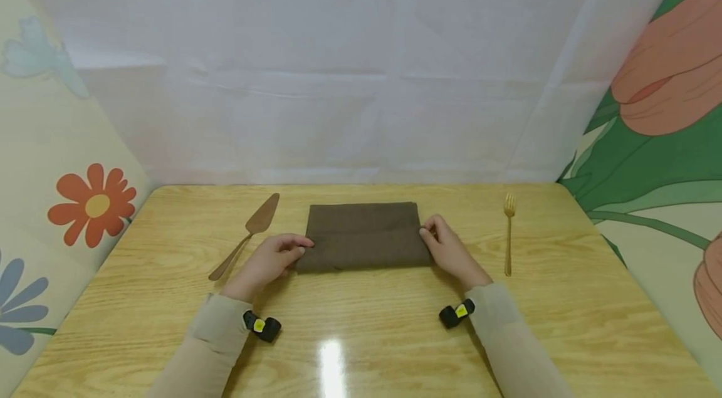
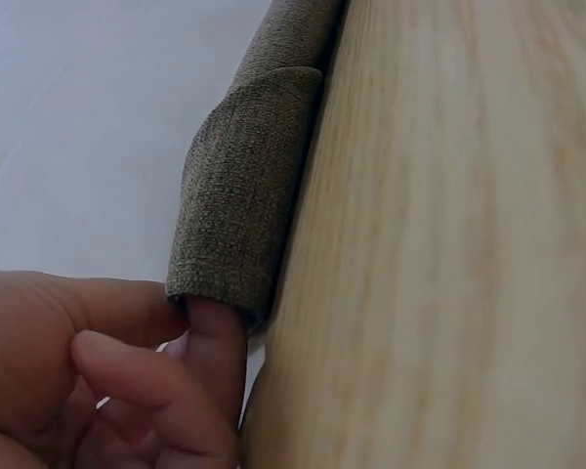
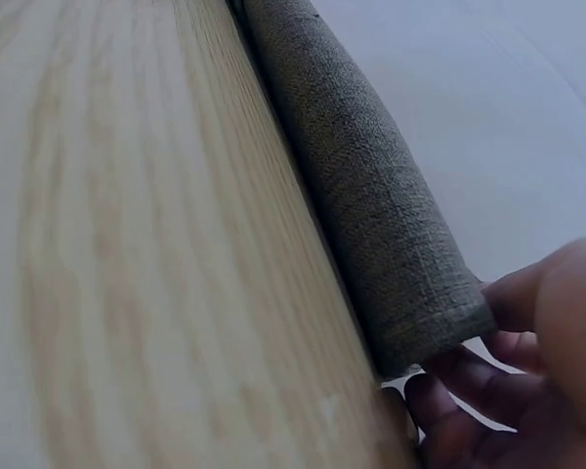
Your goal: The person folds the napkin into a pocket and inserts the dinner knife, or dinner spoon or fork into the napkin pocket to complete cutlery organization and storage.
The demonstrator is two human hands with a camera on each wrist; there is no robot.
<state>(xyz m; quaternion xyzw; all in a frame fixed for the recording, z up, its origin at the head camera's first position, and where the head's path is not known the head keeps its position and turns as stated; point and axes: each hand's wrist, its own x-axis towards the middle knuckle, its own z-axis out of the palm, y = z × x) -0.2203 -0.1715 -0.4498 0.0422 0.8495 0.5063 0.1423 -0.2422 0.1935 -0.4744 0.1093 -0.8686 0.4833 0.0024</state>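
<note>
A dark brown cloth napkin [image 1: 363,238], folded into a flat rectangle, lies on the wooden table [image 1: 395,335] between both hands. My left hand [image 1: 273,260] holds its left edge; in the left wrist view, one fingertip goes into the open end of the fold [image 2: 230,215] and is hidden there. At the opposite edge, my right hand [image 1: 448,251] pinches the napkin's side. The right wrist view shows fingers curled about the end of the rolled-looking front fold [image 3: 371,195], some of them beneath it.
A copper-coloured cake server [image 1: 261,219] lies slanted left of the napkin, close to the left hand. Farther right is a gold fork [image 1: 509,229], tines toward the back. A white sheet [image 1: 361,72] hangs behind the table's far edge, with flower-patterned panels at both sides.
</note>
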